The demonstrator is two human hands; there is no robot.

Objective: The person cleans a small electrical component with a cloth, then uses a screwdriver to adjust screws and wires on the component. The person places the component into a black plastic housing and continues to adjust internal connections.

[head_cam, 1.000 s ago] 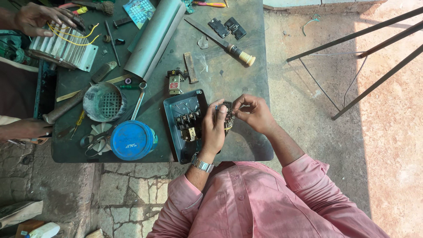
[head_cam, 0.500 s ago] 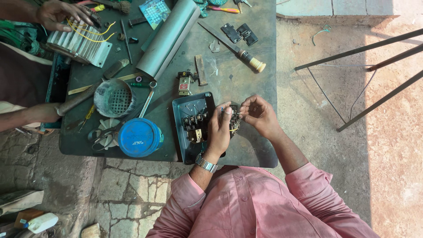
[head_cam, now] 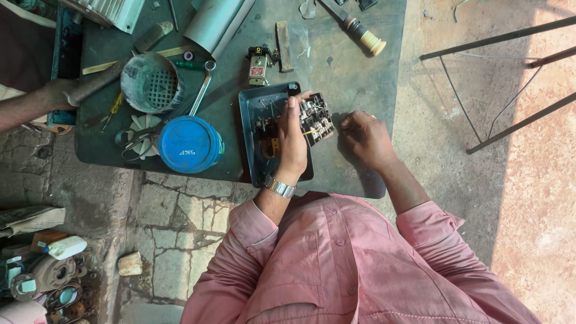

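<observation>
left hand (head_cam: 292, 141) at frame centre, fingers pointing up-frame, gripping a black switch block (head_cam: 317, 118) held just above the dark open casing (head_cam: 252, 129) on the bench (head_cam: 348, 78). right hand (head_cam: 364, 135) right of centre, loosely curled, holding nothing, fingertips just beside the block. blue round tin (head_cam: 189, 144) left of casing; grey fan cover (head_cam: 150, 83) upper left. another person's hand (head_cam: 57, 95) at left edge.

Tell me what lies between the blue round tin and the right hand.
In the head view, the open switch box and the left hand holding a black contact block.
</observation>
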